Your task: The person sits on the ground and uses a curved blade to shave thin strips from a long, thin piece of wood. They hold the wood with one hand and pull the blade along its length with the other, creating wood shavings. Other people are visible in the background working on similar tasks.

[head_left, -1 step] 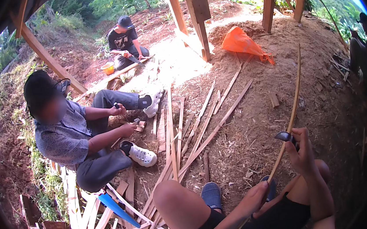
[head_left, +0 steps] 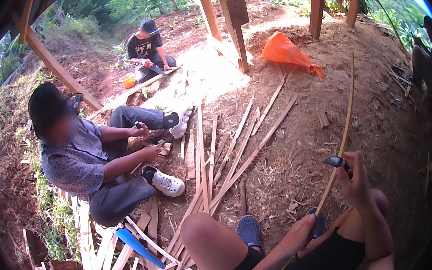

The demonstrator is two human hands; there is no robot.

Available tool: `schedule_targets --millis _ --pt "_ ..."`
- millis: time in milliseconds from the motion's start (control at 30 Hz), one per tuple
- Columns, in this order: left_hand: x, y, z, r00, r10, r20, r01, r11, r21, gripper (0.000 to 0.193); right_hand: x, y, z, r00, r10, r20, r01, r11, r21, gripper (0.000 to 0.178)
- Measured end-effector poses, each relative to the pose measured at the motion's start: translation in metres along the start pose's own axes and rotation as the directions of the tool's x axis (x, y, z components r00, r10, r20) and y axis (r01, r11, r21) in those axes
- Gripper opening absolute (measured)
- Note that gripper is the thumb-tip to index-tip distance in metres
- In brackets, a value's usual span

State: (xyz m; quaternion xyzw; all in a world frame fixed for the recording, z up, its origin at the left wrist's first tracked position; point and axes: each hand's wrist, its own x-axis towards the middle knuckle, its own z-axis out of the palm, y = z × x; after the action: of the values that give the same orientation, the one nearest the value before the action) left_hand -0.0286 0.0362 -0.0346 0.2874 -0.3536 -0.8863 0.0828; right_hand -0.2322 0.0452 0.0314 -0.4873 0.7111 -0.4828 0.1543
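Observation:
A long, thin wooden strip (head_left: 350, 109) runs up from my lap, slightly bowed, its far end raised to the upper right. My left hand (head_left: 302, 232) is closed around its lower part, between my knees. Higher up, my right hand (head_left: 354, 176) is closed on a small dark curved tool (head_left: 335, 161) with a shiny top. This tool rests against the strip; its exact kind and cutting edge cannot be made out. The strip's lower end passes under my left forearm.
Many wooden strips (head_left: 266, 139) lie across the ground ahead and left, by a blue-handled tool (head_left: 138, 246). A seated co-worker (head_left: 75, 154) handles wood at left; another (head_left: 145, 50) holds a saw farther back. An orange bag (head_left: 283, 50) lies near wooden posts (head_left: 234, 26).
The far co-worker's hand on the saw has shifted slightly. My hands, the strip and the dark tool show almost no movement.

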Motion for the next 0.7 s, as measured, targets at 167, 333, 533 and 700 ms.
schedule_targets --millis 167,333,533,700 --pt "-0.001 0.001 -0.004 1.0 0.002 0.008 -0.002 0.999 0.048 0.037 0.0 -0.005 -0.002 0.996 0.081 0.024 -0.082 0.996 0.036 0.03" --pt "-0.002 -0.007 -0.007 0.999 0.032 -0.014 -0.032 0.999 0.04 0.036 -0.005 0.0 0.005 1.0 0.027 -0.013 -0.027 0.999 0.025 0.031" --pt "-0.009 0.009 0.003 0.999 -0.025 -0.039 0.022 0.998 -0.062 0.037 -0.004 -0.009 0.0 0.999 0.042 -0.009 -0.043 0.998 -0.046 0.035" --pt "-0.016 0.028 0.002 0.98 -0.024 -0.197 0.036 0.997 0.061 0.041 0.0 0.001 0.002 0.997 -0.021 -0.069 0.018 0.998 -0.057 0.031"
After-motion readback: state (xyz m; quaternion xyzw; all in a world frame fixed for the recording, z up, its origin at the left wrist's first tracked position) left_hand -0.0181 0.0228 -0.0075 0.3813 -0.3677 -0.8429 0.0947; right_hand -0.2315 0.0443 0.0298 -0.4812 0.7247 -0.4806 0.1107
